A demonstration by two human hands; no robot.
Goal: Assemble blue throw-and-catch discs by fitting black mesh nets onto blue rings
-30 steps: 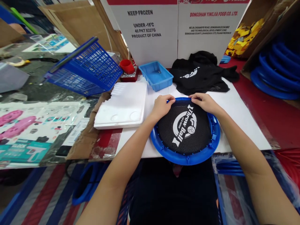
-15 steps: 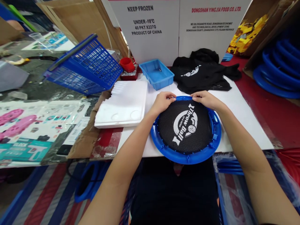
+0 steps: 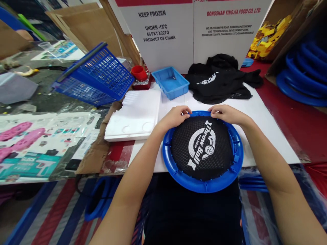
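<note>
A round blue plastic ring (image 3: pixel 205 186) lies in front of me, its near side reaching past the table edge over my lap. Black mesh (image 3: pixel 219 160) with a white "Throw Ball" print spans its inside, and small pegs line the inner rim. At the far rim, my left hand (image 3: pixel 177 116) is closed with thumb and fingertips on the ring, left of centre. My right hand (image 3: pixel 227 113) pinches the same rim a little to the right. Whether the fingertips also grip the mesh edge is hidden. Beyond the hands lies a heap of black printed mesh pieces (image 3: pixel 230 81).
A light-blue tray (image 3: pixel 176 92) and a red cup (image 3: pixel 139 72) stand behind a white foam block (image 3: pixel 134 117). Left of them a blue basket (image 3: pixel 99 75) leans tilted. A white carton (image 3: pixel 163 51) closes off the back. Several blue rings (image 3: pixel 301 88) are stacked at right.
The ring has come nearer to my body, and its near edge sits lower in view. Both hands have moved with it, still at the far rim.
</note>
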